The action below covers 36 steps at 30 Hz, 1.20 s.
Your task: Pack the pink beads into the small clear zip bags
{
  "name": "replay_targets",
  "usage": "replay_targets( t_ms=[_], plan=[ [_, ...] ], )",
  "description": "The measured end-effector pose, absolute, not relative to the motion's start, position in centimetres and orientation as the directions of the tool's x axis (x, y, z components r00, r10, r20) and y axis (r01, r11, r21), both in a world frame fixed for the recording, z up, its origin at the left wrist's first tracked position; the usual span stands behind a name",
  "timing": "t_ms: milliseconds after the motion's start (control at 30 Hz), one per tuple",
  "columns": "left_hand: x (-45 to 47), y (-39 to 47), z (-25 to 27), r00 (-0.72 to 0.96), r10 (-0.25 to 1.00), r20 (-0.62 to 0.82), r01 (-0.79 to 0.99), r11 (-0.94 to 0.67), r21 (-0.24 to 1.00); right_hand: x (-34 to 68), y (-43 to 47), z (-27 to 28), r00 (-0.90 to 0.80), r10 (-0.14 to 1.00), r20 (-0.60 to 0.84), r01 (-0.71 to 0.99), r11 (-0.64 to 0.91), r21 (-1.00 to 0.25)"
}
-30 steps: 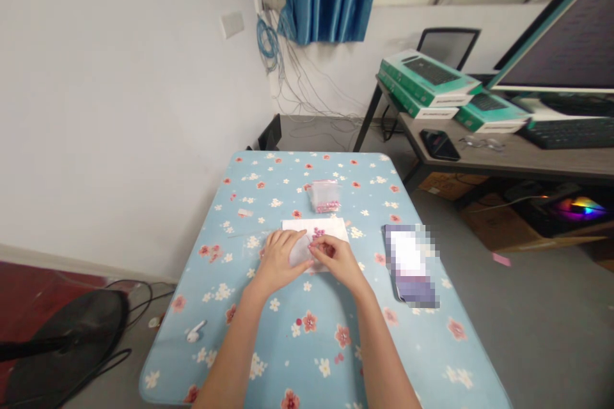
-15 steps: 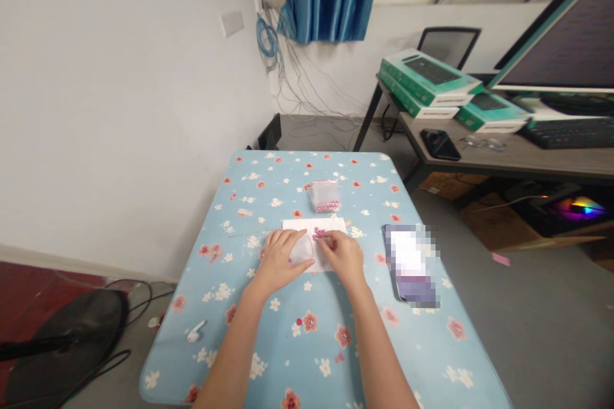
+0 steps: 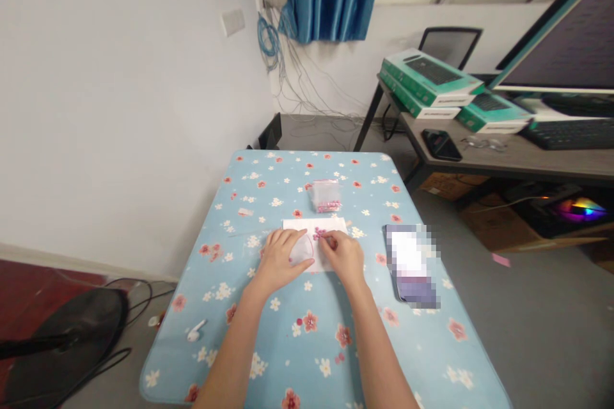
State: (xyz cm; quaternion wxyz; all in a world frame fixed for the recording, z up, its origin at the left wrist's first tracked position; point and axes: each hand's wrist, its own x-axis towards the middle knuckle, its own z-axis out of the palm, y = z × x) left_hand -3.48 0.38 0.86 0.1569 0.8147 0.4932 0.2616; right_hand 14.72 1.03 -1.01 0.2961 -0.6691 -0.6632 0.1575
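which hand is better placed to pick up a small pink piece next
Probably the right hand: its fingers are at the small pink pieces, while the left hand is spread by the left side of the white sheet.

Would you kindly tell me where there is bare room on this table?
Free: the near right of the table, bordered by the right forearm and pixelated item; also left, between white earbud and left hand. Crowded: mid-table, around that hand, the right hand, white paper and pink beads, with the plastic bag beyond.
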Motion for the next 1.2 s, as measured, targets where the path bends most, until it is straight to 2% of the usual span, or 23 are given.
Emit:
replay_targets(
  t_ms=[633,967,1067,1200],
  plan=[
    [-3.45,0.39,0.60,0.388,0.883,0.265,0.724,-0.470,0.506,14.43,0.92,-0.43,0.121,0.983,0.136,0.812,-0.019,-0.584],
    [-3.43,0.45,0.48,0.383,0.884,0.269,0.724,-0.468,0.507,14.51,0.99,-0.71,0.102,0.981,0.165,0.811,0.014,-0.584],
    [-3.47,0.44,0.46,0.382,0.884,0.270,0.725,-0.468,0.506,14.63,1.02,-0.71,0.112,0.981,0.159,0.772,0.015,-0.636],
    [-3.54,0.48,0.43,0.378,0.885,0.273,0.726,-0.466,0.505,14.78,0.95,-0.63,0.041,0.991,0.127,0.583,0.079,-0.809]
  ],
)
